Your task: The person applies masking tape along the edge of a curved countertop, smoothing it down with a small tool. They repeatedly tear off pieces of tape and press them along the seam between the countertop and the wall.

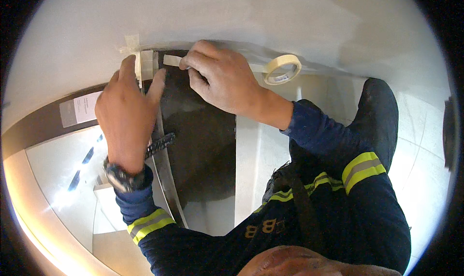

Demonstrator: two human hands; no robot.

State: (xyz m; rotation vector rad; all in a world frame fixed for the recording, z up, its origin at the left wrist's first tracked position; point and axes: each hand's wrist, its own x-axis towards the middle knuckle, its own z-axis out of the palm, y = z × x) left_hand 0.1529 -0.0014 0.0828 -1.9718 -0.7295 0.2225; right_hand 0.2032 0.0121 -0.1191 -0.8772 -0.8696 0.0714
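Right hand [220,75] pinches a flat strip [171,60]; left hand [125,114], fingers wide, is by the smooth, dark board [198,140], small gap between hands.

Tape roll [275,63] right of hands [222,80], label [79,109] left

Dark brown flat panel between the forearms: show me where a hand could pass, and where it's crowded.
The dark brown flat panel has bare room across its middle, bordered by the long pale strip at left, the white surface at right and the right hand at top. Crowded: around the top end, with the left hand and a short cream tape strip.
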